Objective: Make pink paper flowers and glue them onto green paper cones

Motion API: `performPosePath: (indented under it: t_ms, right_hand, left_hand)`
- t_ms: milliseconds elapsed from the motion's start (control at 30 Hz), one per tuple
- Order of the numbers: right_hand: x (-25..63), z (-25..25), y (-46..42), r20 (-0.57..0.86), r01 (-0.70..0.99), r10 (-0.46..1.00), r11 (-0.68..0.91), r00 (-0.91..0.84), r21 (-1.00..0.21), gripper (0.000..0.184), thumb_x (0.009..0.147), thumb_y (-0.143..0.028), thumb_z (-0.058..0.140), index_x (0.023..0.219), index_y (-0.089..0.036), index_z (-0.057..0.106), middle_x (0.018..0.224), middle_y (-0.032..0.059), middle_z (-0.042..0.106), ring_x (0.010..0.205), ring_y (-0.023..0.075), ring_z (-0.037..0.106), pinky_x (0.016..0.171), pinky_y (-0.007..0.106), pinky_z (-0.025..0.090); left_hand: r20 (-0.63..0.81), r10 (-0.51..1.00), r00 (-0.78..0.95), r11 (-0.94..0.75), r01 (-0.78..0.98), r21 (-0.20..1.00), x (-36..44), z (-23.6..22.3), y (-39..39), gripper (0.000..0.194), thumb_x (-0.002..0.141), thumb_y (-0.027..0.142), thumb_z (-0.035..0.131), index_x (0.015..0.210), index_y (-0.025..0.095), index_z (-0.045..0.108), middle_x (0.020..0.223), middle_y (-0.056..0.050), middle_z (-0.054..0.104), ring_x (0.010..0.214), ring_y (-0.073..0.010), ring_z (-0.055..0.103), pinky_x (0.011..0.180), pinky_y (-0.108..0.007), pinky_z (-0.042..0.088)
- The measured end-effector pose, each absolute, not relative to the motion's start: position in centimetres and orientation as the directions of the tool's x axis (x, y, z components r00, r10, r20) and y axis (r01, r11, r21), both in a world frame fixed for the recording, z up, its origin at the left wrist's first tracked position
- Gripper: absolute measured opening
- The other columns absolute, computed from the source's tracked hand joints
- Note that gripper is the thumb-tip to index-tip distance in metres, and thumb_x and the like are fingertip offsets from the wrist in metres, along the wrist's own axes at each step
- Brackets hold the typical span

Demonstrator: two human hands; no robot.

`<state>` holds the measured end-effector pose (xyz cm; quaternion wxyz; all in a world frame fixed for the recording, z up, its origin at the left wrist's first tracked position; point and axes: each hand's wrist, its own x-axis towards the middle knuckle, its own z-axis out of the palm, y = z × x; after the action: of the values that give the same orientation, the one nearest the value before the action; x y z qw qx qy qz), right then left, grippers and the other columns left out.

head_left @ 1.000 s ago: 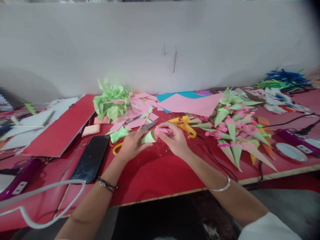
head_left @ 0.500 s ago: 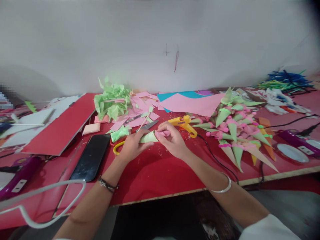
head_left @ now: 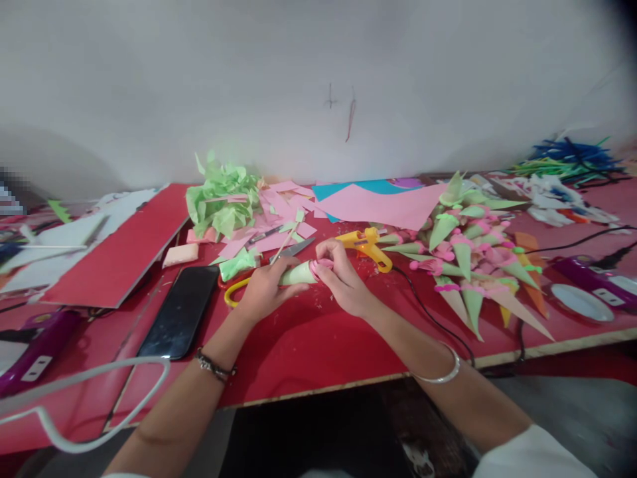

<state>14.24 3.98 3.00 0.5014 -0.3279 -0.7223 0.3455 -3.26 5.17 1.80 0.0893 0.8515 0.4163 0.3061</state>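
Note:
A pale green paper cone lies across the middle, above the red table. My left hand is closed around its narrow end, which the fingers hide. At the wide mouth, my right hand pinches a crumpled pink paper piece, partly covered by the fingers. How deep the pink piece sits in the cone, I cannot tell. Scissors with a yellow handle lie beneath my left hand, their blades pointing away. Just beyond my right hand rests a yellow glue gun.
Finished-looking green and pink paper cones are heaped at right. A black phone, green tissue paper and a red board occupy the left. Pink sheets lie at the back. The glue gun's cord runs toward the front edge.
My right fingers have shifted slightly at the cone's mouth, and the pink paper sticks out less to the right. My left hand has kept its hold on the cone.

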Motion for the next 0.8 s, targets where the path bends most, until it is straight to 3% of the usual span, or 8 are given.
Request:
performPosePath:
  t_ms: [367,800]
  right_hand:
    - [14.41,2.58,4.02,0.55,0.097,0.761,0.612,-0.345,-0.785,0.038,0.087,-0.048,0.025,0.116,-0.023,0.034,0.111,0.0085,0.041,0.107,0.0183,0.042,0.096,0.038,0.034]
    - [14.39,2.28,4.1,0.541,0.078,0.74,0.615,-0.4,-0.784,0.049,0.085,-0.054,0.025,0.123,-0.024,0.03,0.117,0.0098,0.04,0.111,0.0189,0.041,0.097,0.038,0.034]
  left_hand:
    - [0.413,0.802,0.431,-0.591,0.668,0.452,-3.14,1.97,4.96,0.041,0.075,0.052,0.049,0.097,0.017,0.049,0.085,-0.005,0.061,0.068,-0.0165,0.058,0.061,-0.025,0.043]
    - [0.282,0.807,0.519,-0.587,0.647,0.487,-2.88,1.16,5.71,0.031,0.077,0.043,0.049,0.089,0.015,0.041,0.079,-0.006,0.053,0.067,-0.0187,0.054,0.057,-0.028,0.041]
